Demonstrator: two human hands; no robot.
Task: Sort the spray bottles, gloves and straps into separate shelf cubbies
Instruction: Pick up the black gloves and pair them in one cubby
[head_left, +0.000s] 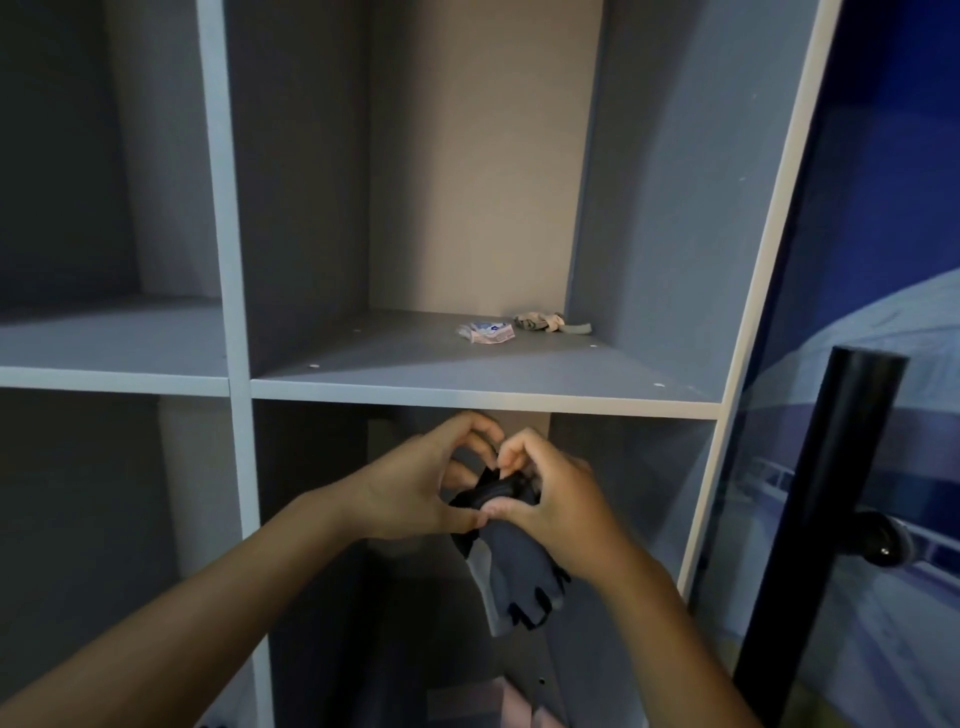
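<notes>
Both of your hands were up in front of the lower right cubby, meeting just below the shelf board (483, 402). Your left hand (415, 483) had its fingers curled, thumb and fingertips pinching the dark cuff end of a glove (506, 571). Your right hand (550, 499) did the same from the other side, fingers bent over the bunched black part and thumb pressed against it, so your two thumbs nearly touched. The glove was grey with black fingerless ends, and it hung down from your grip, fingers pointing toward the floor, in front of the lower cubby opening rather than resting on any shelf.

In the cubby above, near its back right corner, lay a small white and blue packet (485, 332) and, just beside it to the right, a crumpled pale strap-like piece (550, 322); you could not tell exactly what that was. A black pole (821, 519) stood to the right of the shelf unit, against a blue panel (893, 208).
</notes>
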